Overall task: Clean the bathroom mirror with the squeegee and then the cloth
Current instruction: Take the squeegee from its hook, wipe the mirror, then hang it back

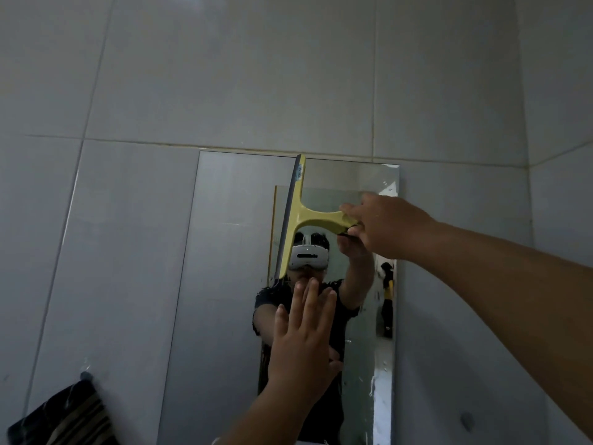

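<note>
Bare skin comes first in the view: the left hand (301, 345) is raised with fingers spread flat and holding nothing, its fingertips at or very near the glass low on the mirror (224, 284); whether they press on it cannot be told. Beyond it, the right hand (385, 224) reaches in from the right and is closed around the end of the handle of a yellow squeegee (296, 220). The squeegee's blade stands nearly upright, its top end at the mirror's upper edge and its dark rubber edge facing left, laid against the glass about midway across. Farther off, the mirror hangs on a wall of large grey tiles (224, 75).

By my judgement the squeegee step is under way and not finished. The glass right of the blade looks hazy, with white flecks near the top right corner and down the right edge, so some residue remains there. The lower half of the mirror has yet to be judged clean. A dark striped cloth (69, 415) hangs from a hook at lower left, well apart from both hands, so the cloth wipe is probably all still to do.
</note>
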